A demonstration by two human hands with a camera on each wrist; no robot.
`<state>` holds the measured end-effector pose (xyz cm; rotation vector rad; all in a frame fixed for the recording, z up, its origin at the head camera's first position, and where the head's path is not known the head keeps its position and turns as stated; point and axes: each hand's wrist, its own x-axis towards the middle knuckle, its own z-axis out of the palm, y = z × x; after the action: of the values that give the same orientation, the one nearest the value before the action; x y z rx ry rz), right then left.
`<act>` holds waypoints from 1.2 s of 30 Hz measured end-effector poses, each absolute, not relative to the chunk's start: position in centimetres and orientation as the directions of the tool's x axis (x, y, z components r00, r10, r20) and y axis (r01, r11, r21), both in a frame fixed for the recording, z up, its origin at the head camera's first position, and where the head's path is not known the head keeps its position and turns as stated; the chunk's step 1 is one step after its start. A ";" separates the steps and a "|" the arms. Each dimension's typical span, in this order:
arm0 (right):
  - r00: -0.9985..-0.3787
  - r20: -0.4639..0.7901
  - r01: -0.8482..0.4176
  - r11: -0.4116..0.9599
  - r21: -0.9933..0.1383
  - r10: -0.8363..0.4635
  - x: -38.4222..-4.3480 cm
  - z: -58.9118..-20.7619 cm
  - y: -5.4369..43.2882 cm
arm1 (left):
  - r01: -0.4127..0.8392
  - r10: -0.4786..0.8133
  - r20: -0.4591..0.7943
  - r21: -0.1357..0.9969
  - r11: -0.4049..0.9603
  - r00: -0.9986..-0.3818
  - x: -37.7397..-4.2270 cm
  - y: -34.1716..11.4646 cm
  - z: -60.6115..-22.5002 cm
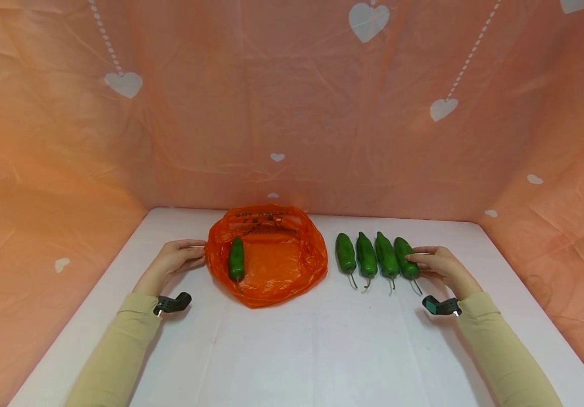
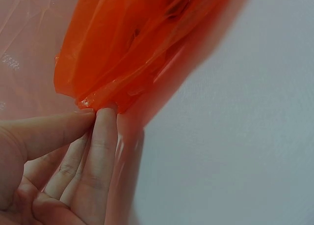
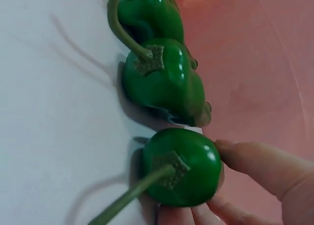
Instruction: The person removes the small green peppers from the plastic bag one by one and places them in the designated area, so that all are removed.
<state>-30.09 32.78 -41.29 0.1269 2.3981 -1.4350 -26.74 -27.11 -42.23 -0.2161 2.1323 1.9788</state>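
An orange plastic bag (image 1: 271, 277) lies spread with its mouth open on the table, dark print on its far inner side. One green pepper (image 1: 236, 259) rests inside it at the left. My left hand (image 1: 180, 261) pinches the bag's left rim between thumb and fingertips, the gathered film (image 2: 113, 72) showing close up in the left wrist view. At the right end of a row of green peppers, my right hand (image 1: 436, 263) grips the last pepper (image 3: 184, 168), thumb on one side and fingers on the other. Its stem points toward the near edge.
Several more green peppers, among them one pepper (image 1: 345, 252) nearest the bag, lie side by side left of the right hand. White cloth covers the table (image 1: 292, 356). An orange curtain (image 1: 292, 113) with white hearts encloses the back and sides.
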 end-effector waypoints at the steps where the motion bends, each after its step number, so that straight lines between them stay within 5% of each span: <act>1: -0.938 -0.331 0.245 0.481 -0.842 -0.103 -30.1 -41.3 32.8 | -0.258 0.046 -0.262 0.963 0.081 -0.964 -26.7 -27.1 -42.2; 36: -0.943 -0.176 0.067 0.361 -0.930 -0.281 -28.1 -36.7 33.9 | -0.248 0.049 -0.251 0.967 0.059 -0.967 -26.6 -27.0 -42.0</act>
<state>-28.10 33.89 -36.69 -0.1896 2.3215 -1.6091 -26.64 -27.00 -41.97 -0.2029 2.1155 2.0075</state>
